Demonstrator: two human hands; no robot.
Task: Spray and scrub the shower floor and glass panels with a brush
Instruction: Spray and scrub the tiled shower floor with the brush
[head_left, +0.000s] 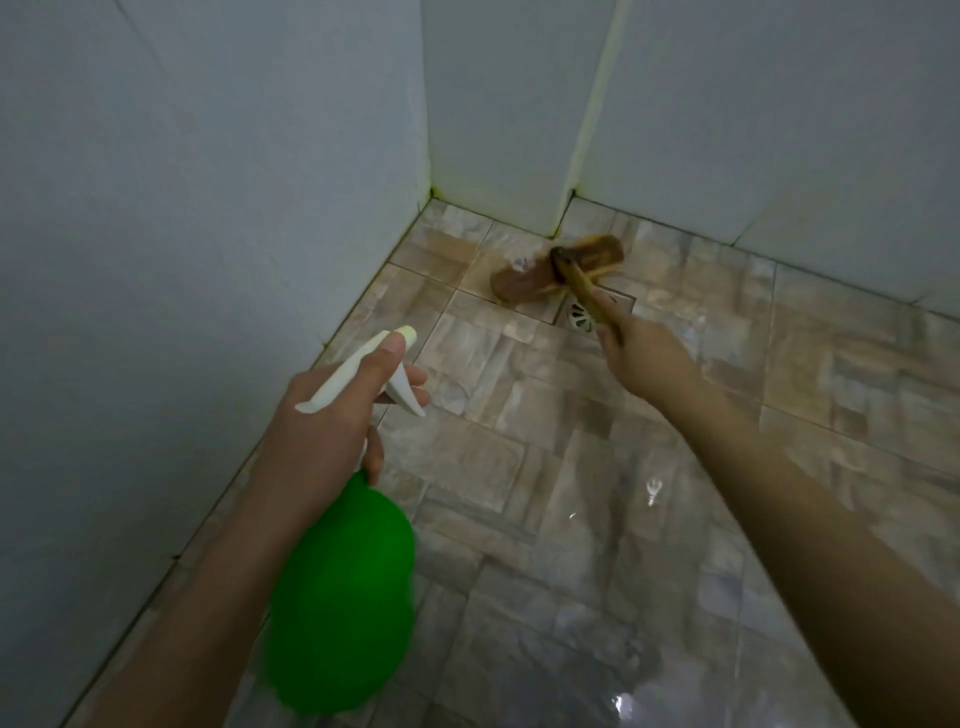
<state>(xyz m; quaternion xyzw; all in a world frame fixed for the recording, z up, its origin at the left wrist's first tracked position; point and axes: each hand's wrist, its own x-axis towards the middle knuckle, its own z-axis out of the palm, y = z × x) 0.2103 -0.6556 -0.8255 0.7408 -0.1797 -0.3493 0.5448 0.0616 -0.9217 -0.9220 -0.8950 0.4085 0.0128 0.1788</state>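
My left hand (322, 431) grips the neck of a green spray bottle (343, 592) with a white trigger head, fingers around the trigger, nozzle pointing toward the far corner. My right hand (644, 353) holds the wooden handle of a brown scrub brush (558, 273). The brush head rests on the wet, brown-stained tiled floor (571, 519) close to the far corner, just beyond the drain. The handle runs from the brush head down into my right fist.
A square metal floor drain (582, 314) sits right beside the brush handle. White tiled walls (208, 208) close in on the left and behind, with a jutting wall corner (561, 156) near the brush. Wet tiles stretch toward me and to the right.
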